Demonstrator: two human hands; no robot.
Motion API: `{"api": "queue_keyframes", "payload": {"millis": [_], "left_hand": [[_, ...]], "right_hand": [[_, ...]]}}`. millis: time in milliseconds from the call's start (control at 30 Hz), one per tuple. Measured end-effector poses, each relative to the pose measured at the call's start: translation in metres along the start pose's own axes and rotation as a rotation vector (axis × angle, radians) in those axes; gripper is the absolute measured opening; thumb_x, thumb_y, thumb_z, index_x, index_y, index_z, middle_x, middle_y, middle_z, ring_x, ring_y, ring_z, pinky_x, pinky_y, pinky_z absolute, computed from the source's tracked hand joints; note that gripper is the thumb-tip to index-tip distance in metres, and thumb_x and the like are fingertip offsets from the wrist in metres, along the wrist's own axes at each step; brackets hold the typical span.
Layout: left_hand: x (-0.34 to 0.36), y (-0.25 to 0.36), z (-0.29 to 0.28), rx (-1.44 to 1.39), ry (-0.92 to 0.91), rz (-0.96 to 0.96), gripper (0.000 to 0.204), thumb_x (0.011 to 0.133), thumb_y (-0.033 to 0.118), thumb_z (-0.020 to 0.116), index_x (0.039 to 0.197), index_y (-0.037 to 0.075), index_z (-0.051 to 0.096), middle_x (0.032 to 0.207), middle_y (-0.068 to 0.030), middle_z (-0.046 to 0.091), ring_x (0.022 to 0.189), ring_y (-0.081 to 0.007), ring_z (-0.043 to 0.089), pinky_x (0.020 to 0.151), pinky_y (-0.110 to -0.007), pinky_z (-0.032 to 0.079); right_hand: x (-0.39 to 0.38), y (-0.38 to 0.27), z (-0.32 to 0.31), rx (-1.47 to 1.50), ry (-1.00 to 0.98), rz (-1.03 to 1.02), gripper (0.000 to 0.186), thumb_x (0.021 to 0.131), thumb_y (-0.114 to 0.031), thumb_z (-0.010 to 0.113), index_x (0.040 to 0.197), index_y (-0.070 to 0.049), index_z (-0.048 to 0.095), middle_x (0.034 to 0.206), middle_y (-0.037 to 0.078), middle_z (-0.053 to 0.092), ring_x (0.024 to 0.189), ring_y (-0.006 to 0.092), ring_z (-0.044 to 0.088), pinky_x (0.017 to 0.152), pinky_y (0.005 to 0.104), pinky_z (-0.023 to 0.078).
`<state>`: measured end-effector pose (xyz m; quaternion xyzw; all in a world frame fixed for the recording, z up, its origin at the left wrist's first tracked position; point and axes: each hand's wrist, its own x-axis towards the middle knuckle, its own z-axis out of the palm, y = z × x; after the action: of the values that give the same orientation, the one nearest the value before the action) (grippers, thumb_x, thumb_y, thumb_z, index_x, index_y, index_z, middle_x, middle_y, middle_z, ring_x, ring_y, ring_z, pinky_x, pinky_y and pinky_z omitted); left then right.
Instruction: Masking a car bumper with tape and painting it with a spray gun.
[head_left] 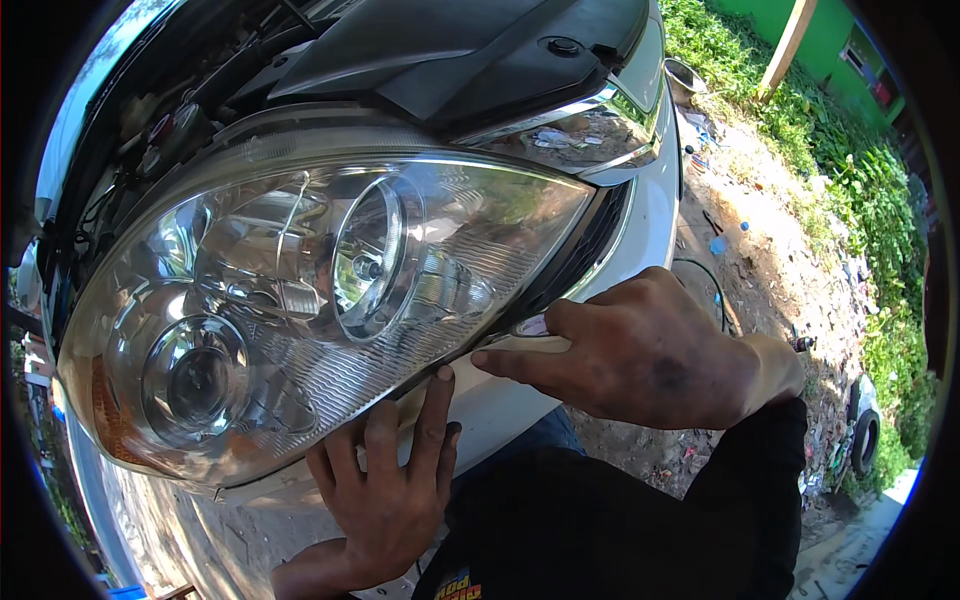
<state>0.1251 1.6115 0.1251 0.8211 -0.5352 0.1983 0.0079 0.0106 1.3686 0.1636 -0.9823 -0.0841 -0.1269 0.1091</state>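
Note:
A large clear car headlight (300,290) sits in the front corner of a white car, with round lamp units behind its ribbed lens. My left hand (385,490) is open, its spread fingertips resting on the white bumper (500,385) just under the headlight's lower edge. My right hand (650,360) is beside the headlight's pointed end, index finger stretched along the seam and the other fingers curled in. By its thumb shows a small pale, shiny piece (532,325); what it is, and how the fingers grip it, is hidden.
Above the headlight lie a black plastic cover (450,60) and a chrome grille trim (570,130). Dark engine bay parts (180,130) show at upper left. Littered dirt ground (770,240), weeds (860,200) and a small tyre (866,440) are at right.

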Motion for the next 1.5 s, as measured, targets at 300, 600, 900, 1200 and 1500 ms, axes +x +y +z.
{"api": "queue_keyframes", "payload": {"millis": [300,600,900,1200,1500], "left_hand": [[0.002,-0.003,0.000,0.016,-0.040,0.034,0.053,0.086,0.038,0.078,0.138,0.028,0.071,0.105,-0.0048,0.049,0.100,-0.0301,0.052,0.090,-0.054,0.043],[0.015,0.019,-0.007,-0.068,-0.060,-0.057,0.054,0.092,0.034,0.071,0.143,0.019,0.065,0.090,-0.0056,0.046,0.087,-0.0258,0.047,0.079,-0.045,0.036],[0.009,0.050,0.002,-0.172,0.032,-0.182,0.061,0.088,0.033,0.075,0.145,0.012,0.062,0.093,-0.0050,0.051,0.088,-0.0245,0.049,0.075,-0.043,0.038],[-0.060,0.023,-0.004,-0.384,0.102,-0.342,0.067,0.091,0.029,0.073,0.154,0.021,0.053,0.121,-0.0135,0.046,0.109,-0.0329,0.045,0.097,-0.051,0.036],[-0.105,0.011,0.039,-0.269,0.112,-0.379,0.067,0.097,0.037,0.066,0.154,0.009,0.046,0.164,-0.0196,0.025,0.156,-0.0502,0.009,0.118,-0.071,0.011]], "right_hand": [[0.011,0.002,-0.004,0.016,-0.212,0.051,0.032,0.097,-0.016,0.063,0.127,-0.011,0.071,0.067,0.008,0.062,0.058,0.0275,0.067,0.048,0.0402,0.048],[0.019,0.017,0.002,0.450,-0.138,0.084,0.026,0.093,-0.016,0.073,0.118,-0.016,0.076,0.093,0.010,0.077,0.085,0.0297,0.076,0.075,0.0421,0.060],[0.021,-0.002,-0.007,0.578,-0.249,0.488,0.029,0.089,-0.015,0.081,0.118,-0.015,0.080,0.097,0.010,0.080,0.086,0.0200,0.076,0.080,0.0335,0.061],[0.017,-0.008,0.005,0.560,-0.155,0.465,0.031,0.090,-0.008,0.079,0.120,-0.013,0.078,0.106,0.007,0.080,0.089,0.0087,0.072,0.082,0.0280,0.061],[0.017,-0.011,0.007,0.643,-0.118,0.643,0.026,0.093,-0.012,0.078,0.118,-0.005,0.078,0.105,0.013,0.080,0.099,0.0138,0.072,0.094,0.0315,0.057]]}}
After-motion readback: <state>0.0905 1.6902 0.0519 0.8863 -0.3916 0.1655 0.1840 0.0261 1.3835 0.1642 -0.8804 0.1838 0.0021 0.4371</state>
